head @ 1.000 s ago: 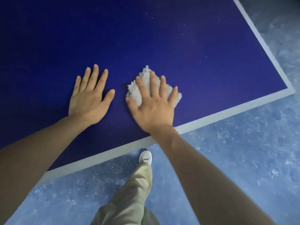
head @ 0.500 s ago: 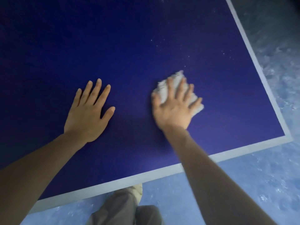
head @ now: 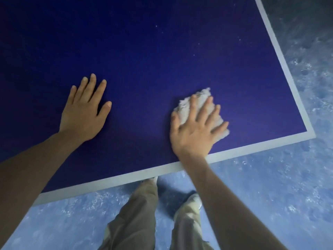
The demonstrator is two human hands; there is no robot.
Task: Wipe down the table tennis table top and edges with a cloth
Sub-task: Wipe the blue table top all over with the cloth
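Head view, looking down on one corner of the dark blue table tennis bench with pale grey border lines (head: 162, 51). Right hand (head: 193, 132) lies flat, palm down, fingers (head: 203, 110) spread over a crumpled white fluffy cloth (head: 185, 105); the grip is a splayed press, pinning the cloth to the bench surface rather than pinching it. Cloth pokes out beyond the fingertips and past the little-finger side. Left hand (head: 84, 112) is planted flat and empty on the blue surface, well apart from the cloth on its left, fingers loosely spread; judged to be bracing only. Key relation: taking the cloth as landmark, the bench corner (head: 310, 134) lies to its right and slightly nearer the person; the near border line (head: 126, 177) runs just behind the right wrist, and the side border line (head: 281, 56) stands off to the cloth's right. A strip of blue remains between cloth and both lines. Right hand is by far the nearer to that corner. Small pale specks (head: 193, 55) show beyond the cloth, further up the bench. Judgement: top wiping under way, edges not yet reached; a next stroke toward the corner would need the press kept flat so the cloth does not bunch or slip off the edge. Mottled blue floor (head: 270, 195) and khaki trouser legs (head: 137, 213) below.
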